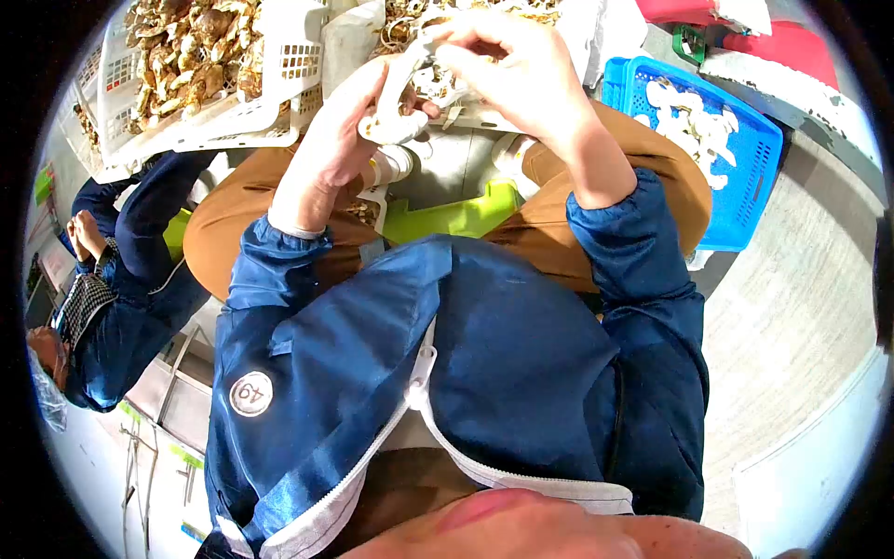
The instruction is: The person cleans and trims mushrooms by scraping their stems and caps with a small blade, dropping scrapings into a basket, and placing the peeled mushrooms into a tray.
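Note:
A pale mushroom [395, 104] with a long white stem is held over the lap, its cap low and its stem slanting up to the right. My left hand [346, 126] is closed around the cap and lower stem. At the stem's upper end, my right hand [521, 79] pinches with thumb and fingers. Whether a small tool is also in the right fingers is hidden. Behind both hands lies a pile of brown trimmings and mushrooms [447, 88] in a light container, partly covered by the hands.
A white crate [116, 121] heaped with brown mushrooms [200, 56] stands at the upper left. On the right is a blue basket [750, 200] with white mushrooms [694, 121]. A green plastic piece [452, 216] lies between the legs. Another person [121, 279] sits at the left.

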`<state>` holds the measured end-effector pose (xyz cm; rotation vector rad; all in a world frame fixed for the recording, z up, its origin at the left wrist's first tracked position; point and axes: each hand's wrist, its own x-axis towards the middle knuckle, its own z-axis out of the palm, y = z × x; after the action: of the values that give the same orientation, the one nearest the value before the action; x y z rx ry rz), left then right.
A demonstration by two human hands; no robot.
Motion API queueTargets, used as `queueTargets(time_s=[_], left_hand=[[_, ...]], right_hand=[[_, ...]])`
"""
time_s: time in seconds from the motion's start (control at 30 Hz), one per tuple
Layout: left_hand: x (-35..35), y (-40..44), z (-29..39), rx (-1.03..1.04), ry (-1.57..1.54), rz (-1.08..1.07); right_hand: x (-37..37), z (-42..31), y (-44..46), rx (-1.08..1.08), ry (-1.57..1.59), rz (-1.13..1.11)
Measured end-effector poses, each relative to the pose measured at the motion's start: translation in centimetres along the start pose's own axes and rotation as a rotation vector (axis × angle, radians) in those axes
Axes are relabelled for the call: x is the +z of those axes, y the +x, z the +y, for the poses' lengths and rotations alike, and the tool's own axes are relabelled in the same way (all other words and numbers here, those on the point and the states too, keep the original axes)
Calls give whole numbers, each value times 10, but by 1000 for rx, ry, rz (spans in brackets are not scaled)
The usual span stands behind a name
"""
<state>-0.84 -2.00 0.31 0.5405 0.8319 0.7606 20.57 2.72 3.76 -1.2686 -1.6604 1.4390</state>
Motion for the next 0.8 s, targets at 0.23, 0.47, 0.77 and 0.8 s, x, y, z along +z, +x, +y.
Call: queueTargets(time_s=[0.23,0.47,0.77,0.8], left_hand=[[-12,1,-3,-86,-298,90],[-4,-6,4,-105,-211,149],[-11,-1,-3,88,391,163],[-11,-2,-5,68,309,194]], right_hand=[[-5,-11,-2,-42,-4,131],[12,22,-3,-427,-122,-208],[13,30,-5,-451,-66,-233],[14,31,-5,-478,-65,-185]])
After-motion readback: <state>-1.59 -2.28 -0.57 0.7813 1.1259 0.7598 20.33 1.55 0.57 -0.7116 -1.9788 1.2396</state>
